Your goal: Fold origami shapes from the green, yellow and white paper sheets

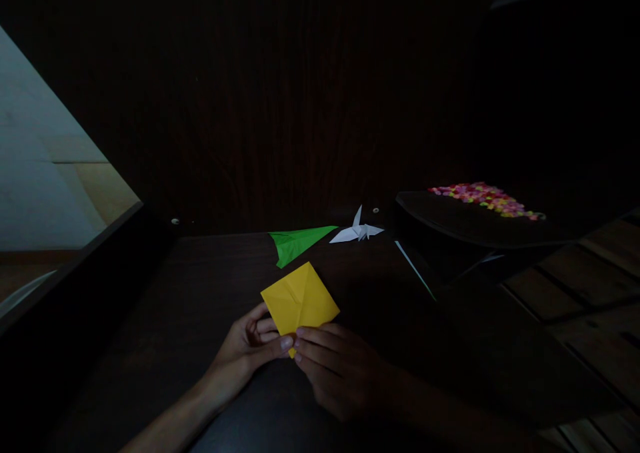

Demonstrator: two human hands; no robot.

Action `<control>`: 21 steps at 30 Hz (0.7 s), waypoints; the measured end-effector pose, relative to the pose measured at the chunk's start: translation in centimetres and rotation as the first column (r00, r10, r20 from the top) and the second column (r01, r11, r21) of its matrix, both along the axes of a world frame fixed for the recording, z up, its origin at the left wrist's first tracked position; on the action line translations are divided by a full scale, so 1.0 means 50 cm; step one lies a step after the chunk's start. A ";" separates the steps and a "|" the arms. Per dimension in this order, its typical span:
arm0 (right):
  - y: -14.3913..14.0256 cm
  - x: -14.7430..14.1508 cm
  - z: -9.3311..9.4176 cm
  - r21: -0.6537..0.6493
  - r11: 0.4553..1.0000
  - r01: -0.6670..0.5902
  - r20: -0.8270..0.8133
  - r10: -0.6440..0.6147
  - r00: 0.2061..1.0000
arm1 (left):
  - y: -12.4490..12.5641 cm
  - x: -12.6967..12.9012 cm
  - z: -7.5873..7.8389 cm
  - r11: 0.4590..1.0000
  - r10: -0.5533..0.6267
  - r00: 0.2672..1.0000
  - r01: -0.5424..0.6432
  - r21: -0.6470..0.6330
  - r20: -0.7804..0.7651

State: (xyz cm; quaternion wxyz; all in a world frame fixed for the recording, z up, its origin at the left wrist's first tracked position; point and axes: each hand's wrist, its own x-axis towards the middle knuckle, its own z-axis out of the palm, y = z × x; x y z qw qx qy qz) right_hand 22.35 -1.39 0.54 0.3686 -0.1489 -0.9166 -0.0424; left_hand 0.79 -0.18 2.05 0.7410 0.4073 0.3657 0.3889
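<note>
A square of folded yellow paper [305, 296] is held just above the dark desk, one corner pointing toward me and crease lines across its face. My left hand [250, 343] grips its lower left edge, the thumb on top near the bottom corner and the fingers behind. Pressed on the lower right side is my right hand [340, 366], its fingers closed at the same corner; its thumb is hidden. Beyond the yellow paper lie a green folded paper plane [297, 243] and a white origami crane [357, 231].
The dark wooden desk [150, 320] meets an upright back panel [280, 106]. On the right, a curved shelf [440, 216] carries a cluster of small pink, red and yellow pieces [490, 198]. A thin pale strip [415, 270] lies at the desk's right side. Slatted wood [600, 333] shows below right.
</note>
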 end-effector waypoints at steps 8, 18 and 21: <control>0.003 0.009 0.006 -0.125 0.992 0.004 -0.048 -0.010 0.999 | 0.008 -0.004 -0.002 0.999 0.009 0.999 -0.007 0.040 -0.043; 0.037 0.028 0.008 -0.742 0.660 0.119 -0.375 -0.555 0.742 | 0.006 -0.004 0.011 0.997 0.078 0.989 -0.078 0.002 -0.125; 0.040 0.020 -0.004 -0.903 0.388 -0.181 -0.390 -0.569 0.724 | 0.002 -0.001 0.015 0.999 0.046 0.985 -0.045 0.004 -0.166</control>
